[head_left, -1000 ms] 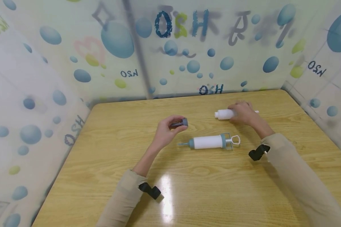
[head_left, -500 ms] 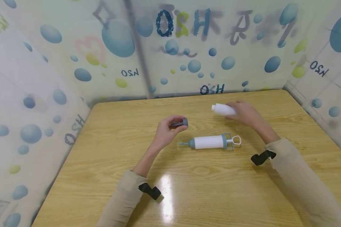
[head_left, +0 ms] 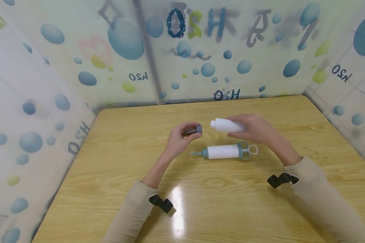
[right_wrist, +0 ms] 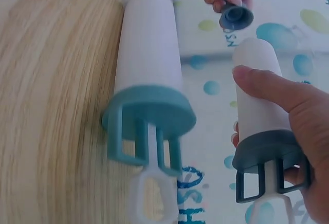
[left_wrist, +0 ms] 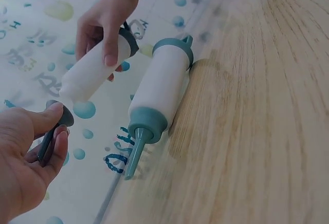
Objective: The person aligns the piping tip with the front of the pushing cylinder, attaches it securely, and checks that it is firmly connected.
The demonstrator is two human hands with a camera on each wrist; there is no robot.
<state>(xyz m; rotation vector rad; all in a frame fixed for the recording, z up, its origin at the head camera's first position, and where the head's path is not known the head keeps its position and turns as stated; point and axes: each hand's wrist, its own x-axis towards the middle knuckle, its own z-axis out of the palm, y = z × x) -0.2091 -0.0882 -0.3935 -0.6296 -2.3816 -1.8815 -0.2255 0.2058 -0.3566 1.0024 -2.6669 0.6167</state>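
My left hand (head_left: 177, 140) pinches a dark grey nozzle cap (head_left: 199, 129) between thumb and fingers; in the right wrist view its hollow open end (right_wrist: 236, 17) faces the other hand. A large white syringe (head_left: 226, 125) is held by my right hand (head_left: 253, 129), its narrow threaded end towards the cap. A small gap separates the two parts. The right wrist view shows the syringe's dark grey collar (right_wrist: 270, 149) and white pull handle. Nearer to me lies a second syringe (head_left: 223, 152) on its side, white with teal collar, nozzle and finger grips.
The wooden table (head_left: 124, 152) carries the teal syringe below both hands. A patterned sheet with blue drops (head_left: 182, 49) rises behind the table's back edge and along both sides.
The right hand has lifted the white syringe off the table and brought it leftwards, close to the nozzle cap. My left hand has stayed almost still with the cap.
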